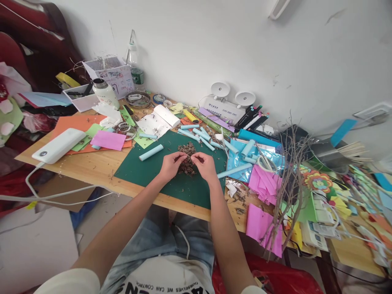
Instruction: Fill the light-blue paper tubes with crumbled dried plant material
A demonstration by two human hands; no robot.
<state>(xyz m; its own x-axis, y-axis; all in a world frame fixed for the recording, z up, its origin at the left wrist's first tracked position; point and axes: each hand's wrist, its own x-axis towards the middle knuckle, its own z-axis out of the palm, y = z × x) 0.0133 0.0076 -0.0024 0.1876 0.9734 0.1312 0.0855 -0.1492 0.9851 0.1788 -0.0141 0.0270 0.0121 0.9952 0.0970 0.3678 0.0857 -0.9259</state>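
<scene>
My left hand (172, 165) and my right hand (203, 165) meet over a small heap of dry brown leaf bits (187, 152). The heap lies on a dark green mat (147, 171). Both hands have thumb and fingers pinched together, the tips close to each other above the heap. Whatever is between the fingertips is too small to make out. A rolled light blue paper tube (151, 152) rests on the mat to the left of my left hand. Several more blue paper tubes (207, 143) lie loosely behind the heap.
Pink crepe paper (263, 224) and a bundle of dry twigs (292, 175) stand at the right. A white power bank (59, 145) with a cable lies at the left table edge. Behind are an open white bottle (105, 93), a white emergency light (225, 108) and a yellow cutter (190, 116).
</scene>
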